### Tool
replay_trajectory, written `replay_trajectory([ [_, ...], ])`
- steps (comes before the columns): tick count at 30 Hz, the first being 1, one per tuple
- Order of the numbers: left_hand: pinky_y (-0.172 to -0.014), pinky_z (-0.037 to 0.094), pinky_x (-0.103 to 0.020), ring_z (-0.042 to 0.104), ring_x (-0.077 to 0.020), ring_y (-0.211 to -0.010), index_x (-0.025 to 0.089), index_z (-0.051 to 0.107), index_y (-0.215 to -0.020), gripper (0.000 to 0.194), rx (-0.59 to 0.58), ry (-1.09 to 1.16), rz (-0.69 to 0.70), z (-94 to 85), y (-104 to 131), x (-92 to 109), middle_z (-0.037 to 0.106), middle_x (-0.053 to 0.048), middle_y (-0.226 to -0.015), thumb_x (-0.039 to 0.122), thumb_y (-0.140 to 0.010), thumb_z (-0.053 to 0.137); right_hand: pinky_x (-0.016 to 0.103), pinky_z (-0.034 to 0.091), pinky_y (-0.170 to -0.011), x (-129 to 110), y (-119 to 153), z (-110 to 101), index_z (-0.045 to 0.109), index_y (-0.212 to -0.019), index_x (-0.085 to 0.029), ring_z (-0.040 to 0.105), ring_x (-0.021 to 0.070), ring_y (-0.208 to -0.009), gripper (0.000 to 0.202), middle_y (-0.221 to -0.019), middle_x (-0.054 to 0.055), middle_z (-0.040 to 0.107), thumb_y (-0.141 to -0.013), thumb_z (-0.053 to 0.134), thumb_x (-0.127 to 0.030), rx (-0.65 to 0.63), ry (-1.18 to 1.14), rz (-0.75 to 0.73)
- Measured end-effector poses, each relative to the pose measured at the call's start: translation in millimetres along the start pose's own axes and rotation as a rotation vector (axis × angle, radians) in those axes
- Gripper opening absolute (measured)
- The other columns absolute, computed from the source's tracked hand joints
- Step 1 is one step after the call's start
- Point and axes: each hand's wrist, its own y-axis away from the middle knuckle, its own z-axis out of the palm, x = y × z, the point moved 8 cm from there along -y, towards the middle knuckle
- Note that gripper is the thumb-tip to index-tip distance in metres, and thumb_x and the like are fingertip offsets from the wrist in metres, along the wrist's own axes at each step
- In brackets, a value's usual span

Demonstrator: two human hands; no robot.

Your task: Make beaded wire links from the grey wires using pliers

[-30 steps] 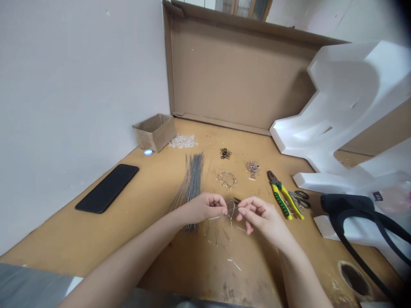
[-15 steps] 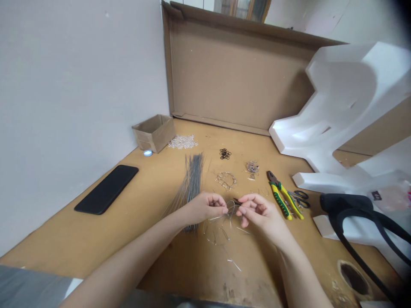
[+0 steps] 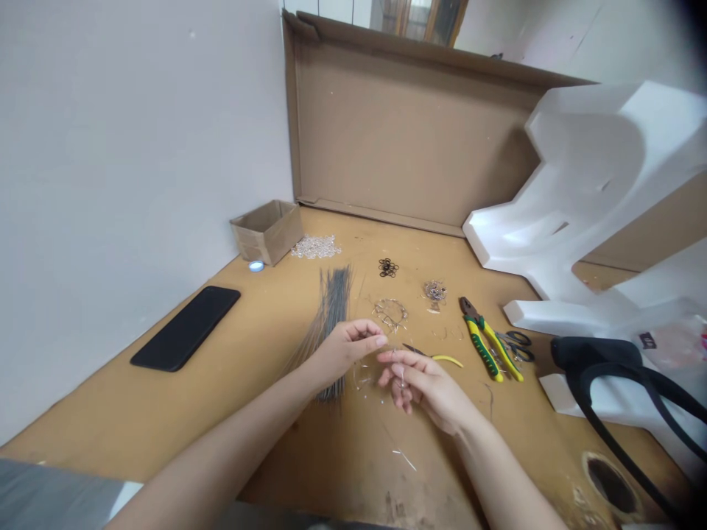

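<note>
- Left hand [image 3: 347, 344] – fingers curled, thumb and forefinger pinched together at approx. the tip; looks like it grips a thin wire [image 3: 369, 374], but the strand is too fine to be sure.
- Right hand [image 3: 420, 381] – fingers bent loosely inward, a small bit of wire or a clear bead at the fingertips [image 3: 402, 377]; can't tell which.
- Key relation: the wire piece sits between the two hands, just below the left fingertips and just left of the right ones. Its long axis can't be made out – it reads as a loose curl, not a straight run. Both hands are about equally near; left thumb tip and right forefinger nearly meet.
- Bundle of straight wires [image 3: 330, 316] lies on the surface [image 3: 232, 412] under and beyond the left wrist, long axis running away from the person, fanned slightly at the near end.
- Wire ring [image 3: 389, 312] lies just beyond the hands; small pliers w/ yellow grip [image 3: 436, 358] just right of the right hand.
- Further right: green-yellow pliers [image 3: 484, 340], scissors [image 3: 515, 343] touching them.
- Far side: black rings [image 3: 387, 267], clear beads [image 3: 316, 246], small box [image 3: 267, 230]. Phone [image 3: 186, 327] well to the left.
- Writing: a dark tag [image 3: 646, 340] on the right has pale marks, unreadable. No brand legible anywhere.
</note>
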Motion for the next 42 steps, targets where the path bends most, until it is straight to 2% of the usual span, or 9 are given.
replay_trajectory([
  [8,-0.064,0.035,-0.02,0.045,-0.0073,-0.062,0.014,0.057,-0.07,0.019,-0.049,-0.033,0.028,3.8,1,2,0.053,0.004,-0.065,0.032,-0.07,0.06,0.014,0.034,-0.039,-5,-1,-3,0.061,-0.077,-0.016,0.049,0.0043,-0.05,0.015,-0.075,0.001,0.061,-0.072,0.064,-0.03,0.017,-0.025,-0.033],
  [13,-0.062,0.035,-0.021,0.045,-0.0077,-0.06,0.014,0.056,-0.069,0.019,-0.142,-0.032,-0.025,12.3,2,-2,0.054,0.003,-0.063,0.033,-0.071,0.059,0.014,0.027,-0.036,-8,-2,-9,0.06,-0.079,-0.017,0.039,0.0016,-0.038,0.016,-0.062,-0.003,0.058,-0.073,0.064,-0.031,0.055,-0.048,-0.085],
  [18,-0.059,0.034,-0.02,0.042,-0.0069,-0.058,0.014,0.056,-0.07,0.02,-0.09,-0.047,0.01,5.5,0,-1,0.052,0.004,-0.063,0.033,-0.071,0.059,0.017,0.032,-0.04,-16,0,-20,0.062,-0.084,-0.017,0.043,0.0043,-0.042,0.02,-0.065,-0.001,0.06,-0.072,0.064,-0.033,0.148,0.055,-0.152],
  [22,-0.052,0.03,-0.019,0.036,-0.0051,-0.05,0.014,0.054,-0.07,0.021,-0.106,-0.039,-0.009,4.9,-1,-6,0.045,0.006,-0.055,0.035,-0.072,0.059,0.019,0.036,-0.043,-19,2,-25,0.062,-0.088,-0.017,0.046,0.0057,-0.045,0.023,-0.069,0.001,0.062,-0.072,0.064,-0.035,0.173,0.119,-0.17],
  [26,-0.048,0.027,-0.018,0.032,-0.0041,-0.045,0.015,0.052,-0.07,0.022,-0.111,0.008,-0.012,4.6,-3,-10,0.04,0.007,-0.051,0.035,-0.071,0.059,0.019,0.037,-0.045,-24,5,-32,0.061,-0.088,-0.017,0.049,0.008,-0.05,0.023,-0.065,0.001,0.061,-0.073,0.064,-0.033,0.205,0.076,-0.18],
  [30,-0.046,0.024,-0.018,0.03,-0.0039,-0.044,0.015,0.05,-0.07,0.024,-0.07,0.038,-0.02,0.5,-7,-14,0.037,0.008,-0.049,0.037,-0.071,0.058,0.023,0.042,-0.059,-31,7,-29,0.061,-0.088,-0.018,0.055,0.0106,-0.061,0.02,-0.067,0.001,0.062,-0.071,0.066,-0.028,0.165,-0.004,-0.229],
  [34,-0.044,0.024,-0.017,0.029,-0.0036,-0.043,0.015,0.05,-0.071,0.023,0.024,0.001,-0.007,-7.5,-9,-14,0.037,0.008,-0.048,0.037,-0.073,0.057,0.031,0.043,-0.078,-40,11,-22,0.057,-0.095,-0.021,0.058,0.0142,-0.08,0.026,-0.089,0.004,0.065,-0.071,0.067,-0.023,0.125,0.047,-0.312],
  [38,-0.045,0.028,-0.017,0.034,-0.0035,-0.044,0.015,0.05,-0.07,0.022,0.132,-0.098,0.029,-13.2,-8,-9,0.041,0.007,-0.053,0.036,-0.073,0.056,0.034,0.044,-0.08,-43,13,-24,0.054,-0.098,-0.023,0.059,0.0144,-0.079,0.027,-0.089,0.004,0.064,-0.073,0.064,-0.025,0.172,0.103,-0.367],
  [42,-0.045,0.031,-0.017,0.039,-0.0046,-0.044,0.016,0.049,-0.069,0.021,0.236,-0.14,0.045,-15.4,-4,-4,0.043,0.007,-0.052,0.036,-0.072,0.055,0.033,0.045,-0.077,-41,12,-24,0.053,-0.094,-0.023,0.058,0.0151,-0.079,0.03,-0.089,0.004,0.06,-0.068,0.068,-0.027,0.215,0.121,-0.382],
])
